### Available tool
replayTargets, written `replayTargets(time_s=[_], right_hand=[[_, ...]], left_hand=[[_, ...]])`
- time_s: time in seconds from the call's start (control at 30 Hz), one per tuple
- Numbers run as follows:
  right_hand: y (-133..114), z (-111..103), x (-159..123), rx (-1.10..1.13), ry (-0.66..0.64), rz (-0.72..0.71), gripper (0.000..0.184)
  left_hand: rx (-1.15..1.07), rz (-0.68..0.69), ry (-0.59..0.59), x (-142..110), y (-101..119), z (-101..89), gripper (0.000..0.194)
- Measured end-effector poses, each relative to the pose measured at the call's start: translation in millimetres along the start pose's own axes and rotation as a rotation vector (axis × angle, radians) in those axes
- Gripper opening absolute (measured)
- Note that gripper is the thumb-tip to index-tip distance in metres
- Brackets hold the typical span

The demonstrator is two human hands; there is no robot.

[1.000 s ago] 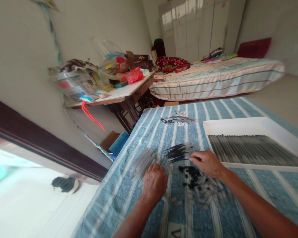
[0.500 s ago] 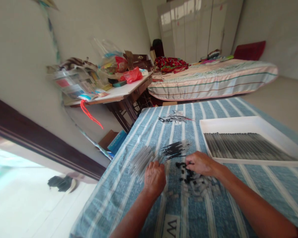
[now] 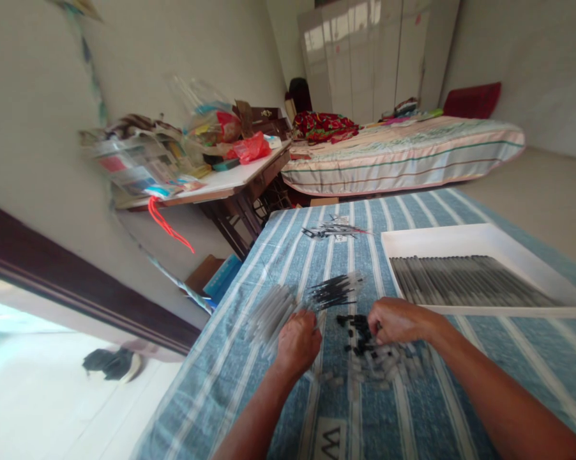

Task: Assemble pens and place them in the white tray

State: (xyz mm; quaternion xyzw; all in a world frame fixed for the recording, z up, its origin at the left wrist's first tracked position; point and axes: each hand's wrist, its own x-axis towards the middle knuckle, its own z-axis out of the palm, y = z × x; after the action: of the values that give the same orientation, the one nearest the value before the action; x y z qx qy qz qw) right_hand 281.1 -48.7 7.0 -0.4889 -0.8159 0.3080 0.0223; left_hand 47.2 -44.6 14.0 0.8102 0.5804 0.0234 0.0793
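My left hand [image 3: 297, 342] rests knuckles-up on the blue striped cloth [image 3: 412, 396], fingers curled at the near end of a row of clear pen barrels [image 3: 269, 313]. What its fingers grip is hidden. My right hand [image 3: 398, 321] is curled over a heap of small black and clear pen parts [image 3: 377, 361], fingertips pinched together among the black pieces. A fan of black refills [image 3: 333, 292] lies just beyond both hands. A white tray [image 3: 465, 237] filled with assembled pens [image 3: 465, 289] sits to the right.
A small bundle of dark pen parts [image 3: 333, 229] lies at the far end of the cloth. Beyond stand a cluttered white desk [image 3: 216, 182] with bags and papers, a striped bed [image 3: 403, 153] and a tall wardrobe [image 3: 369, 57]. A dark doorframe [image 3: 77, 287] runs at left.
My right hand drew back from the black refills onto the heap of small parts. The left hand stayed by the clear barrels. The view shifted slightly.
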Motion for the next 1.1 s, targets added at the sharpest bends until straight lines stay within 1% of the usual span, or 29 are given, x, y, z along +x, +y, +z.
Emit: replayTargets(time_s=[0.1,0.17,0.23,0.33,0.4,0.5,0.57,0.63,0.7,0.8,0.9,1.0,1.1], right_hand=[[0.0,-3.3,0.8,0.084,0.085,-0.018,0.019],[-0.9,-3.7,1.6,0.084,0.164,0.01,0.018],[-2.1,-2.2,2.7,0.037,0.212,0.055,0.017],[-3.5,1.6,5.4,-0.009,0.165,0.055,0.015],[-4.2,3.7,8.2,0.0,0.157,0.047,0.017],[-5.4,5.7,15.1,-0.036,0.272,0.102,0.025],[-7.1,6.9,21.7,-0.127,0.322,0.171,0.026],[-9.6,8.6,29.4,-0.242,0.314,0.251,0.026],[-12.7,10.5,37.3,-0.34,0.268,0.298,0.026],[-17.0,12.4,47.3,-0.409,0.219,0.294,0.027],[-17.7,12.4,52.0,-0.389,0.205,0.259,0.023],[-12.1,10.2,49.5,-0.351,0.206,0.202,0.019],[-2.7,5.2,41.4,-0.336,0.252,0.198,0.017]], left_hand=[[-0.125,0.005,0.036,5.1,-0.4,-2.0,0.011],[-0.249,-0.001,0.05,10.5,-0.2,-1.2,0.008],[-0.524,-0.03,0.043,16.2,0.7,1.5,0.005],[-1.019,-0.116,0.007,23.9,3.7,7.0,0.007],[-1.179,-0.144,-0.011,28.3,5.7,10.0,0.011],[-1.289,-0.127,-0.019,34.0,6.2,12.8,0.013],[-1.356,-0.12,-0.023,37.0,4.4,13.9,0.017],[-1.43,-0.129,-0.027,38.9,1.2,14.9,0.024],[-1.492,-0.143,-0.043,39.5,-2.9,15.8,0.033],[-1.534,-0.153,-0.069,38.1,-9.2,16.7,0.039],[-1.532,-0.149,-0.105,35.0,-14.2,15.7,0.041],[-1.515,-0.177,-0.144,31.8,-16.8,13.1,0.043],[-1.486,-0.199,-0.148,30.2,-17.5,10.9,0.041]])
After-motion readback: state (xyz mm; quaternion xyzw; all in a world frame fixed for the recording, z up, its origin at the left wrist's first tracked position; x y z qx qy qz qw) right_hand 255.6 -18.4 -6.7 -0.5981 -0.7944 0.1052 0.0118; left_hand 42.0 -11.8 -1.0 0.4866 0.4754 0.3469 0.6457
